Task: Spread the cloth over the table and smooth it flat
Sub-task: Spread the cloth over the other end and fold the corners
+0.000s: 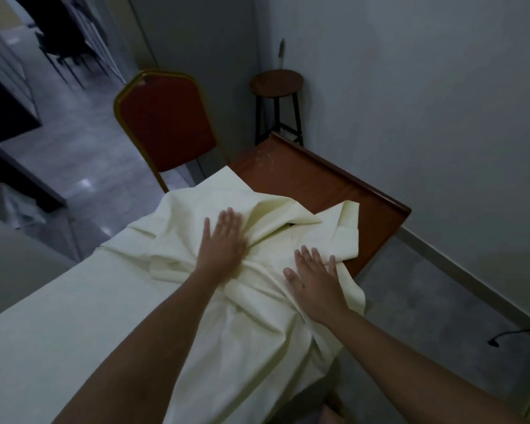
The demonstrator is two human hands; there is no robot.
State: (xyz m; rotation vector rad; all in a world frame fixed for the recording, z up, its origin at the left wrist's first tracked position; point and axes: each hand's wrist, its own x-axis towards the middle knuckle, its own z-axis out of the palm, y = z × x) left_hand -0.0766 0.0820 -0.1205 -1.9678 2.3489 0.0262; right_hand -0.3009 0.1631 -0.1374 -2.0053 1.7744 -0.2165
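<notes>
both hands, left (224,243) and right (314,280), press flat and open on seemingly bunched cloth (273,228) over table (334,185).

Your pale yellow cloth (196,301) covers the near and left of the reddish-brown table (334,185), lying flat at left. Toward the far right it bunches in folds, leaving that end bare.

Bare table (325,179) end ahead — red chair (162,127) left, wall (426,102) close right.

A red chair (166,127) with gold frame stands near a round wooden stool (276,84).
</notes>
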